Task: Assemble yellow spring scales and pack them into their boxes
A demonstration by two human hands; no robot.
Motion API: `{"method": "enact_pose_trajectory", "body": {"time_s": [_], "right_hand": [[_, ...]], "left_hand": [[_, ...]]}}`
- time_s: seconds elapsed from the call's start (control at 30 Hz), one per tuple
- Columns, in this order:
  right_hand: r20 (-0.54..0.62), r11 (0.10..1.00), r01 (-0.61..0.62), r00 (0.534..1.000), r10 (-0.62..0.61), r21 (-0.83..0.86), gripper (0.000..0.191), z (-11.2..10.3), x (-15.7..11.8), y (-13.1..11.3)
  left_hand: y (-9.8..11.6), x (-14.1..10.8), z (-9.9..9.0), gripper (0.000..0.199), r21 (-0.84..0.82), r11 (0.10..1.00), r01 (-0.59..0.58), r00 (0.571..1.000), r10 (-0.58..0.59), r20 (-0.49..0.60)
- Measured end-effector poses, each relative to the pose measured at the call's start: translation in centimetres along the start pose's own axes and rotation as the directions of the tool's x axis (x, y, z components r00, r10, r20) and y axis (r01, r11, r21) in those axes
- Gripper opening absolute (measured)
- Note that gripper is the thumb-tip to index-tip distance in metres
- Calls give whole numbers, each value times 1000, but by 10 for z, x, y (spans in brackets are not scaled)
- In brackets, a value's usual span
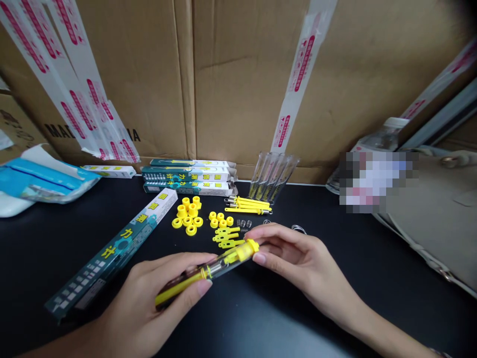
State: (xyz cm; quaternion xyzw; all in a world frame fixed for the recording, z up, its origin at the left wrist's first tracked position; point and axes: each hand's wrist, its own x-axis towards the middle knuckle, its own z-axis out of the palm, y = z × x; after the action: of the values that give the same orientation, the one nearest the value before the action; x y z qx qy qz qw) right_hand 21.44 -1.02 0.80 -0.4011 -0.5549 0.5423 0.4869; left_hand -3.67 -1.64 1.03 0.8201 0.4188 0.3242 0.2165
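Holds with the left hand (149, 291) the clear tube (225, 269), just below the centre of the frame, with fingers and thumb closed around it. Pinches with the right hand (300, 256) the yellow cap (253, 245) at the upper right end of the tube, between thumb and fingertips. Shows through the tube wall a yellow rod (179, 289) and a silvery part (214, 268). Cannot tell from this view the full seating of the cap.

Could jam the cap, in careful judgement, by pushing it at an angle to the tilted tube. Could lose hold of the smooth tube by gripping too loosely. Could also disturb the inner parts by pulling the cap too strongly. Could scatter the small springs (243, 223) or the flat yellow pieces (223, 238), near the right fingertips at the centre of the frame, by a careless movement. Could bump the long box (122, 243), left of centre, by swinging the tube leftward.
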Motion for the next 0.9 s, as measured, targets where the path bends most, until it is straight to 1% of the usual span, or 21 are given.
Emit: {"method": "enact_pose_trajectory", "body": {"time_s": [0.13, 0.27, 0.37, 0.47, 0.53, 0.57, 0.6, 0.63, 0.67, 0.7, 0.73, 0.8, 0.9], "right_hand": [[9, 999, -32, 999, 32, 19, 21, 1, 0, 1], [7, 1000, -14, 1000, 14, 5, 21, 2, -1, 0], [11, 1000, 18, 1000, -18, -25, 26, 0, -3, -3], [-21, 987, 86, 996, -90, -133, 28, -7, -2, -5], [-69, 951, 132, 985, -157, -279, 28, -13, 3, -4], [-79, 912, 153, 977, -197, -379, 25, -16, 7, -3], [-64, 847, 197, 963, -261, -493, 20, -20, 12, -1], [-8, 756, 257, 945, -328, -602, 17, -22, 18, 1], [83, 643, 322, 924, -374, -695, 15, -24, 23, 3], [197, 514, 395, 896, -397, -761, 13, -26, 29, 5], [284, 390, 442, 872, -400, -808, 12, -26, 35, 6], [330, 316, 457, 864, -379, -831, 12, -25, 45, 8], [342, 266, 442, 873, -347, -857, 17, -19, 56, 9]], "left_hand": [[1, 1, 0, 21, -8, 1000, -9, 1000, 9, -14], [0, 0, -2, 23, -2, 1000, -1, 1000, 1, 14], [0, -1, -1, 23, -32, 999, 19, 1000, -19, 14], [0, -2, 0, 23, -53, 998, 28, 1000, -28, 3], [1, -2, 0, 22, -60, 998, 33, 999, -33, -1], [1, -2, 0, 23, -62, 998, 33, 999, -33, -1], [1, -2, 0, 23, -63, 997, 34, 999, -34, 3], [1, -2, 0, 23, -62, 997, 37, 999, -37, 5], [1, -2, -1, 23, -62, 997, 37, 999, -37, 8], [0, -2, -1, 24, -64, 997, 37, 999, -37, 8], [0, -2, -1, 24, -67, 997, 37, 999, -37, 7], [-1, -3, -1, 24, -74, 997, 35, 999, -35, 4], [-2, -4, -1, 25, -81, 996, 25, 1000, -24, 7]]}}
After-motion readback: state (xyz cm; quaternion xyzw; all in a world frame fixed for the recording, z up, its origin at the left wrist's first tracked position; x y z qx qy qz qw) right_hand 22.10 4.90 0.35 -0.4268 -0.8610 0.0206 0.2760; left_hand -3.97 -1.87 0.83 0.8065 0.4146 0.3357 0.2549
